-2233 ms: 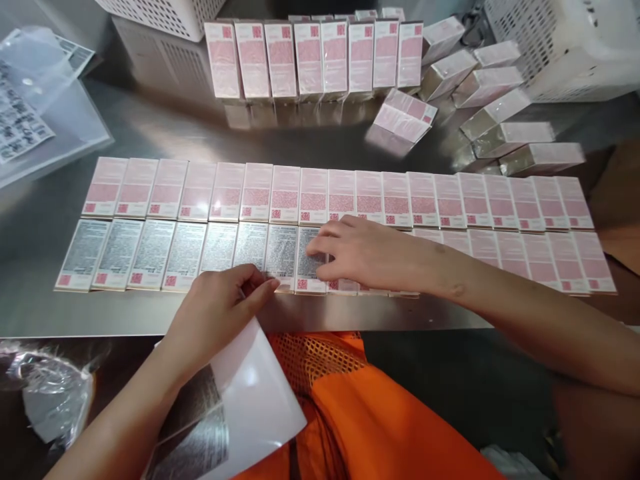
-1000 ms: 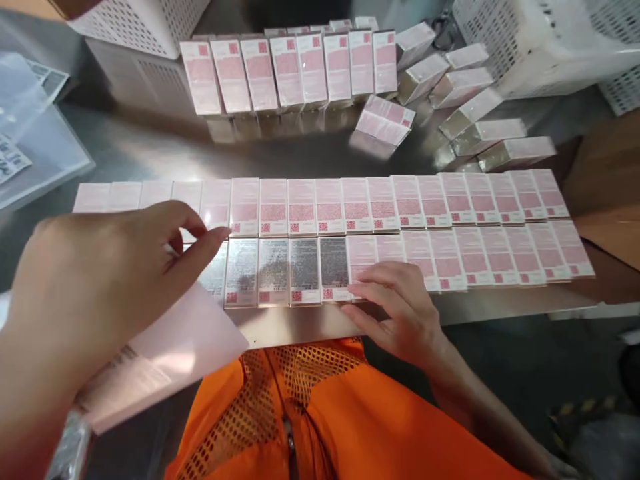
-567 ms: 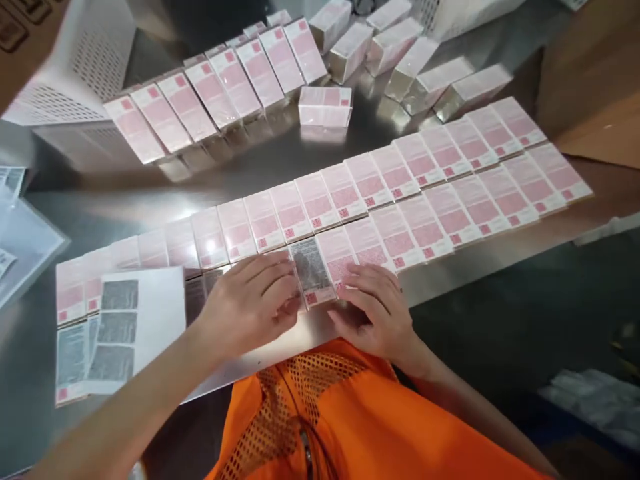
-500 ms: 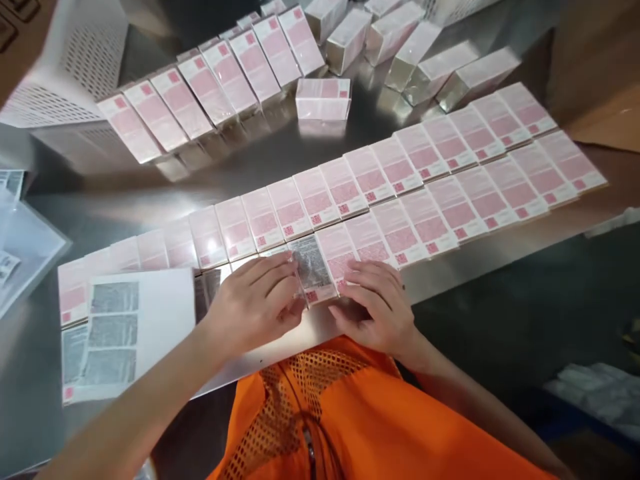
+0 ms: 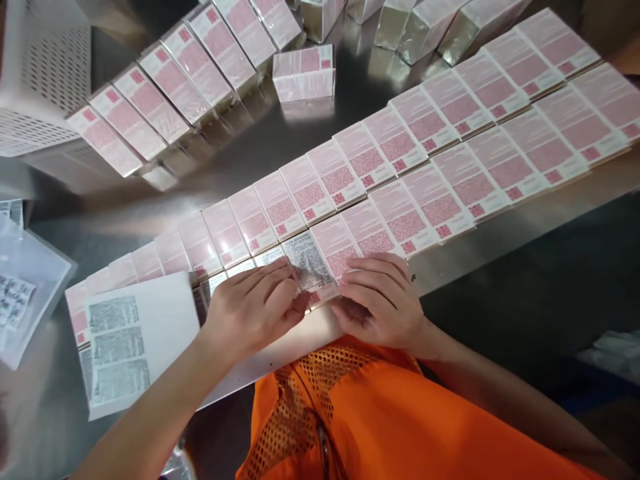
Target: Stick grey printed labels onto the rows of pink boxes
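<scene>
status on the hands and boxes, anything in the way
Left hand curled over front row, right hand at its near edge. Dark-labelled box showing between them. Label sheet covering most of row's left end.

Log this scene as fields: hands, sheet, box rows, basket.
Left hand: over the near row, left of a grey-labelled box
Right hand: over that row's near edge, right of the same box
Sheet: white, with three grey labels, over that row's left end
Far row: pink-and-white boxes, directly behind the near row
Basket: white, perforated, upper left
</scene>
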Tool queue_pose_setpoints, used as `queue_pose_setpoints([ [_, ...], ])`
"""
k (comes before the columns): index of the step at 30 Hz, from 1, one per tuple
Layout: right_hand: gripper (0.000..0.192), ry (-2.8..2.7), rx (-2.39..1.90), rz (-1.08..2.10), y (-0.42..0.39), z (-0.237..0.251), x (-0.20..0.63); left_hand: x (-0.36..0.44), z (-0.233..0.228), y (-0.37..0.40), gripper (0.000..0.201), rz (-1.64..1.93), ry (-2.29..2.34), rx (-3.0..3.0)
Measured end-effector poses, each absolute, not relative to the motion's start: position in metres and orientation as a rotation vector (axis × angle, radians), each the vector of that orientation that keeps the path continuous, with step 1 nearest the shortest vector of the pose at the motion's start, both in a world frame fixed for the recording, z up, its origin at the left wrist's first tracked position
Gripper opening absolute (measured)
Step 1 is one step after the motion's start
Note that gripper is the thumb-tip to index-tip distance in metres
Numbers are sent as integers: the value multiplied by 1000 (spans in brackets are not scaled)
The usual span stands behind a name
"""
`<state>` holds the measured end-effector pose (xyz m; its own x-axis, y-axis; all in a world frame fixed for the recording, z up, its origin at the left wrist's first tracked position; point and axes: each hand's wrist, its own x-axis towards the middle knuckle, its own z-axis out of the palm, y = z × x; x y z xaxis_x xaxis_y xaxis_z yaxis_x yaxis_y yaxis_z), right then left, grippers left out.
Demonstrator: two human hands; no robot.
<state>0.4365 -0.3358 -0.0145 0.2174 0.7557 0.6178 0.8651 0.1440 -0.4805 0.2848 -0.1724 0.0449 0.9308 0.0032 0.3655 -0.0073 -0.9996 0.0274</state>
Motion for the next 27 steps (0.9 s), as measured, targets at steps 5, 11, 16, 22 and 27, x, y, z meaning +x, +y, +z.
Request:
queue_pose_setpoints([
  [5,29,-1564,-1628,-132,-336,-14,437,283,42,-171,16,574,-8,3069],
  [11,28,-1553,-1640,-123,-337,-13,436,282,41,-169,19,578,-56,3049],
  [16,27,-1545,-1658,-117,-336,-12,433,282,41,-168,18,574,-58,3039],
  [22,25,-1521,-1672,-101,-336,-11,429,283,36,-166,17,638,-31,3034],
  [27,11,-1735,-1663,62,-324,11,441,282,36,-155,19,659,83,2828],
])
